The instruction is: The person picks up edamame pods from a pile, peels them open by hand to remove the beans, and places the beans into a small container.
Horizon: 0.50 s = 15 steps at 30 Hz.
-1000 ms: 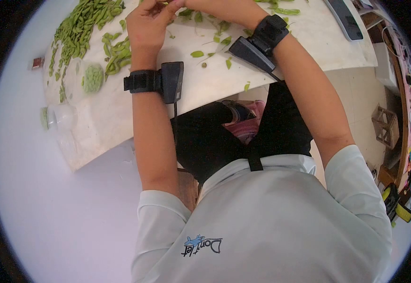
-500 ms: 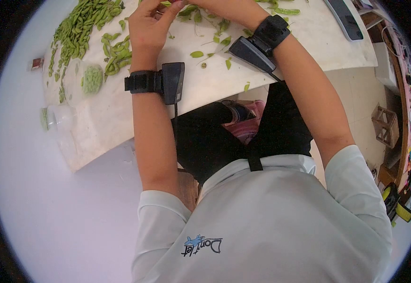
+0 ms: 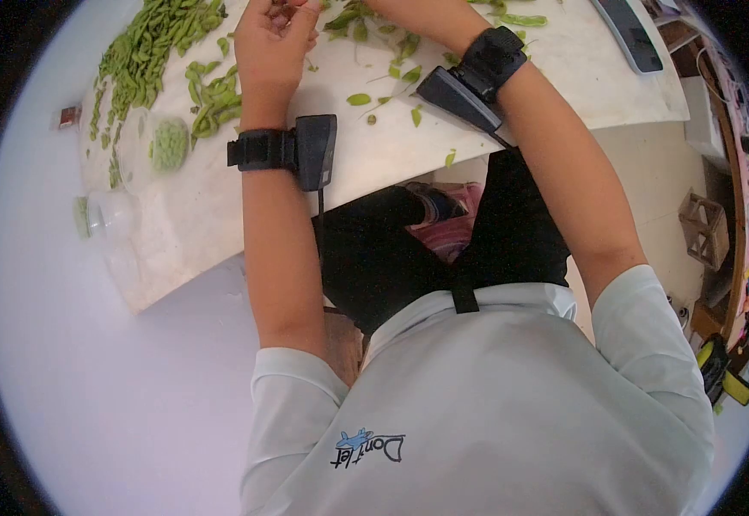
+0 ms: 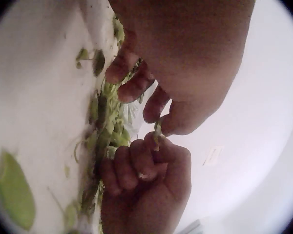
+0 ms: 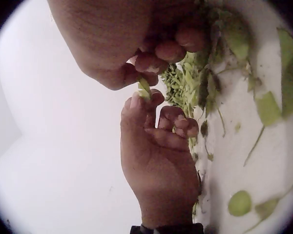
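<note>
A small piece of green soybean pod bridges the fingertips of both hands in the two wrist views. My left hand pinches one end between thumb and forefinger, its other fingers loosely bent. My right hand pinches the other end, its remaining fingers curled in toward the palm. In the head view most of the right hand lies beyond the top edge. Loose pods and scraps lie on the white tabletop around the hands.
A large heap of pods covers the far left of the table, with a smaller pile closer in. Left of that lies a clear container of shelled beans, near another clear container. A phone rests at the right.
The hands have drawn apart in the head view: the right hand has shifted right and up, partly out of frame. The left hand has turned slightly, its thumb lower now.
</note>
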Each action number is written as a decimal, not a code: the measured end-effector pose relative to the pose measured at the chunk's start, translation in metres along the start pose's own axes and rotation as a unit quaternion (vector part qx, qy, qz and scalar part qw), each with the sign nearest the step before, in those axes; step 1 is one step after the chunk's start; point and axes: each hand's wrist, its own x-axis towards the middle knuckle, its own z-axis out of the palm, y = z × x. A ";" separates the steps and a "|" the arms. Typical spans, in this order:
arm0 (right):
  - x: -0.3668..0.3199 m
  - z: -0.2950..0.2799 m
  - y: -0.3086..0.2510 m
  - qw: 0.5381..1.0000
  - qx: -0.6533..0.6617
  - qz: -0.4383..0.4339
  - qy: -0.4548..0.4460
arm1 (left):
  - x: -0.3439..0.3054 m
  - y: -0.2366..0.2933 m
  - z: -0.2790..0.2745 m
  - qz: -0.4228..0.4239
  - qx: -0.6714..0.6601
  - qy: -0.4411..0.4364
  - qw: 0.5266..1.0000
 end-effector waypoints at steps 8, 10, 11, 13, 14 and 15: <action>-0.004 -0.003 -0.015 0.987 0.059 0.041 0.145 | 0.000 0.002 0.000 0.016 0.001 0.104 0.994; -0.002 -0.006 -0.009 0.985 0.079 0.024 0.150 | -0.002 0.013 -0.011 0.029 0.018 0.128 0.991; -0.001 -0.007 -0.004 0.984 0.102 0.007 0.147 | -0.005 0.021 -0.017 0.034 0.025 0.138 0.989; 0.001 -0.007 0.004 0.979 0.147 -0.024 0.136 | -0.016 0.040 -0.034 0.059 0.110 0.170 0.978; 0.001 -0.007 0.005 0.978 0.153 -0.021 0.139 | -0.022 0.049 -0.045 0.060 0.135 0.192 0.970; 0.001 -0.007 0.005 0.977 0.161 -0.018 0.141 | -0.027 0.056 -0.059 0.063 0.161 0.214 0.961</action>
